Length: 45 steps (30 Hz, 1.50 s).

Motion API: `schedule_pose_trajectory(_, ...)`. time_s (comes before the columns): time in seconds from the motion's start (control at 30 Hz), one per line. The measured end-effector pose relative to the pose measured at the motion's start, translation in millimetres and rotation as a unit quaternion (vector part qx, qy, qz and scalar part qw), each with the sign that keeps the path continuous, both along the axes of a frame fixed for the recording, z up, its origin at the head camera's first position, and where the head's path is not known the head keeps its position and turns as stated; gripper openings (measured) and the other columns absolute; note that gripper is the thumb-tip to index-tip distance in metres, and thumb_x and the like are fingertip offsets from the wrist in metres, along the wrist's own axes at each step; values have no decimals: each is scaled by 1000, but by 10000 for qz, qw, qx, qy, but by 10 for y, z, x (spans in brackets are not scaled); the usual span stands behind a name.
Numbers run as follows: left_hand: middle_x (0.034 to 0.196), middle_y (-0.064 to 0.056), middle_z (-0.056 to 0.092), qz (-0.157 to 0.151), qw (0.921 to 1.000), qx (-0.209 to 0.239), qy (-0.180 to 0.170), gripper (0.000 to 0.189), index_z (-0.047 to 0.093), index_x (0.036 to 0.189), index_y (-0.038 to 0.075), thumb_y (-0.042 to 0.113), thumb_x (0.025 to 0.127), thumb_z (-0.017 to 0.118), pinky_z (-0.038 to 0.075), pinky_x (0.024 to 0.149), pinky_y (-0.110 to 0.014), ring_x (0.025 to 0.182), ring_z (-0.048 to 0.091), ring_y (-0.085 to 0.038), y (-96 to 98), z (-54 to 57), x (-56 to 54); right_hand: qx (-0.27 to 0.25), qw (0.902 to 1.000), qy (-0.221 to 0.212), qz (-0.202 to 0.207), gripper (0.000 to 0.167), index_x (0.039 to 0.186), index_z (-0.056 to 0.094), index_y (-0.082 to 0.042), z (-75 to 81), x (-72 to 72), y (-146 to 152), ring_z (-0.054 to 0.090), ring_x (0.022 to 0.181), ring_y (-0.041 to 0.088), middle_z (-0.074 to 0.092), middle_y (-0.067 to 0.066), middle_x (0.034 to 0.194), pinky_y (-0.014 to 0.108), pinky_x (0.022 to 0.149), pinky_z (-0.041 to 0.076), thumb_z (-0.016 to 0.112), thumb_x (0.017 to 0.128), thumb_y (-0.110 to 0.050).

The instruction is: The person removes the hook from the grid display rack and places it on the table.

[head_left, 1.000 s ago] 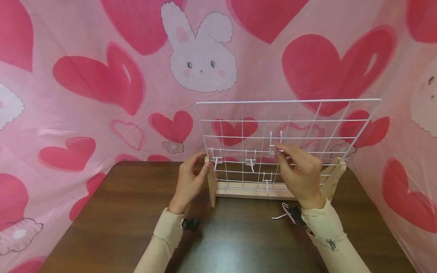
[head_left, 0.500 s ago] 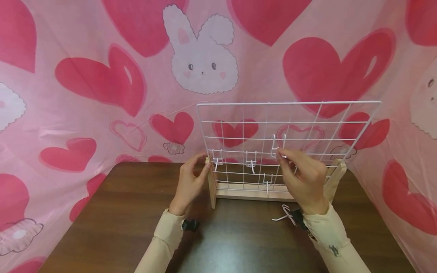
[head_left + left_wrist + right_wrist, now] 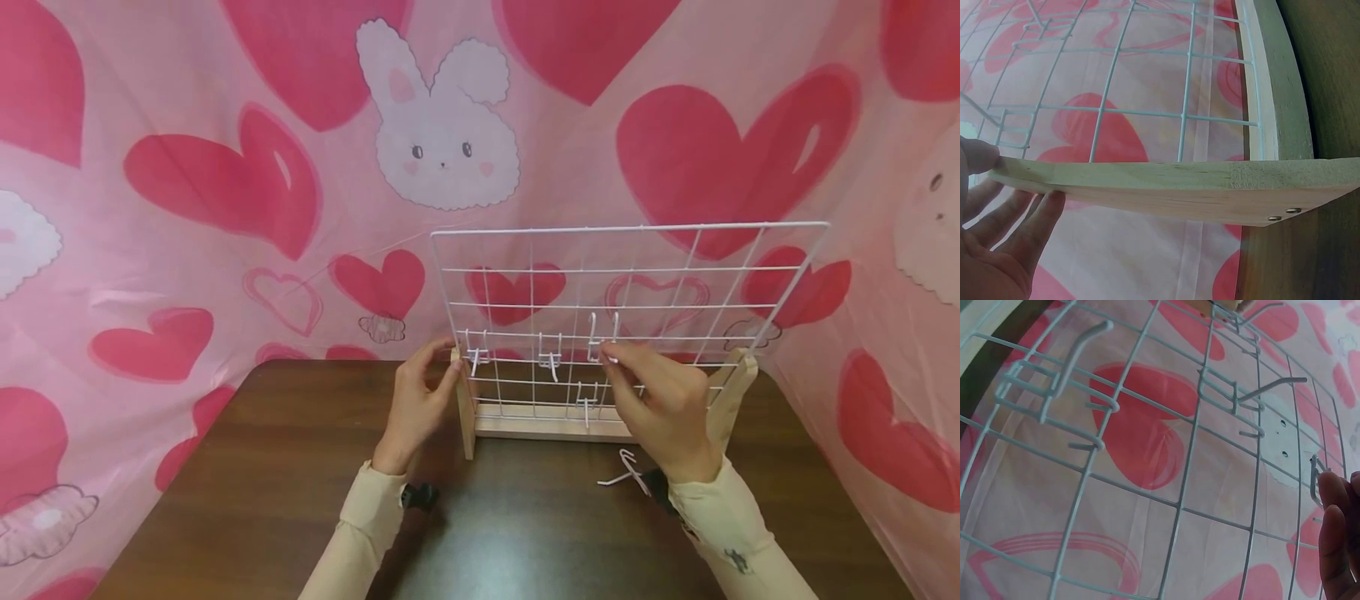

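My left hand [image 3: 418, 404] grips the left wooden side post [image 3: 467, 417] of a stand, thumb on one face and fingers on the other in the left wrist view. The stand holds up a white wire grid panel [image 3: 630, 228]. Between thumb and fingertips, my right hand [image 3: 667, 400] pinches a white wire hook [image 3: 1314, 481] against the grid, right of its middle. The fingers cover part of that hook. Three like hooks hang on the grid: a left one [image 3: 478, 357], a middle one [image 3: 552, 360] and a lower one [image 3: 587, 400].
A loose white hook [image 3: 628, 473] lies on the dark wooden table [image 3: 480, 533], by the right wrist. The stand's right post [image 3: 735, 392] is partly behind the right hand. A pink cloth [image 3: 562, 158] with hearts and a rabbit closes off the back and sides.
My right hand has brought its hook a little lower along the grid. The left hand keeps its grip on the post, and the hung hooks stay where they were.
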<state>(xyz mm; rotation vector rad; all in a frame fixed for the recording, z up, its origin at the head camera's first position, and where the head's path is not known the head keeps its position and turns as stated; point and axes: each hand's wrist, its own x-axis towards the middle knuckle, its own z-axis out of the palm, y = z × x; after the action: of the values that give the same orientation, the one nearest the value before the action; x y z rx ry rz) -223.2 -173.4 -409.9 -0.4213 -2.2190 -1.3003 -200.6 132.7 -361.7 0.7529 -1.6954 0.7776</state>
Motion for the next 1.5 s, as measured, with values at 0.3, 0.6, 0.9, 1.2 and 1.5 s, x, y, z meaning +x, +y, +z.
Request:
schedule_pose_trajectory(0.3, 113, -20, 77, -13, 10000, -10, 97, 31, 69, 126, -1, 6, 96, 73, 63, 91, -48, 108, 74, -28, -11, -22, -4, 369, 9993, -103, 55, 34, 97, 80, 0, -75, 20, 0, 53, 51, 9, 78, 10, 78, 28, 48, 45, 61, 105, -27)
schedule_pose_trajectory(0.6, 115, -18, 77, -42, 10000, -20, 33, 29, 69, 126, 3, 8, 97, 72, 64, 86, -37, 109, 74, -27, -4, -11, -10, 637, 9979, -74, 97, 35, 96, 80, 0, -116, 39, 33, 69, 56, 16, 80, 11, 81, 32, 50, 53, 59, 106, -26)
schedule_pose_trajectory(0.9, 116, -15, 76, -51, 9999, 42, -108, 29, 69, 127, 4, 8, 98, 71, 65, 81, -31, 108, 74, -25, -10, -11, -11, 803, 9967, -49, 138, 35, 95, 80, -2, -198, 76, 52, 62, 52, 11, 79, 8, 79, 27, 47, 47, 59, 107, -27)
schedule_pose_trajectory(1.2, 114, -14, 77, 0, 10000, 33, -68, 29, 70, 126, 4, 8, 97, 72, 64, 79, -29, 105, 74, -26, -15, -17, 5, 1022, 9945, -134, 190, 34, 94, 80, -3, -284, 108, 48, 72, 58, 16, 80, 7, 80, 33, 50, 55, 57, 107, -26)
schedule_pose_trajectory(1.5, 112, -19, 77, -55, 9999, 108, -44, 31, 69, 127, 0, 8, 97, 72, 64, 76, -28, 102, 74, -27, -16, -26, -12, 1173, 9927, -182, 191, 38, 93, 81, -3, -374, 143, 61, 76, 63, 19, 81, 8, 81, 36, 53, 58, 56, 108, -28)
